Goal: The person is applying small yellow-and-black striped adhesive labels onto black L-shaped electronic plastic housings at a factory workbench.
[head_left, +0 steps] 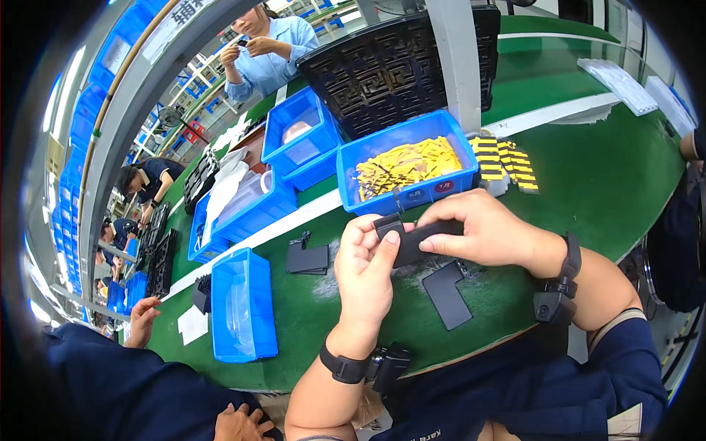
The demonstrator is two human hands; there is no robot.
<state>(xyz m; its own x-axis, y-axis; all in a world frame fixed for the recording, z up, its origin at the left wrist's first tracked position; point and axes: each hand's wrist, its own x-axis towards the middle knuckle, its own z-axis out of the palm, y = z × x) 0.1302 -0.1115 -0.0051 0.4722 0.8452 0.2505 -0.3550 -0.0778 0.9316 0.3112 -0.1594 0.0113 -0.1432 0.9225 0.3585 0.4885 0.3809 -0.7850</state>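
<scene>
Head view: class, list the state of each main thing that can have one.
Left grip: closed on the black plate
Right grip: closed on it too
Yellow-piece bin: open, filled
Striped pieces: outside the bin
Lower blue bin: open
Loose black parts: lying flat
Black lattice tray: propped on edge

Grn. tabletop (603,154) w/ a wht. stripe running diag. across it. Behind: tall blk. slotted panel (390,81) standing upright, pale metal post (456,59) in front of it. Back L: blue bin w/ pale contents (305,154); nearer, blue bin w/ wht. sheeting (261,213). Front L: blue bin w/ clear plastic (248,351), wht. paper (193,325) beside it. Far R: flat wht. pack (618,86) on the tabletop. Bg.: co-worker in lt. blue shirt (272,51); fan (170,117); blue shelf bins (81,132) along the L edge.
</scene>
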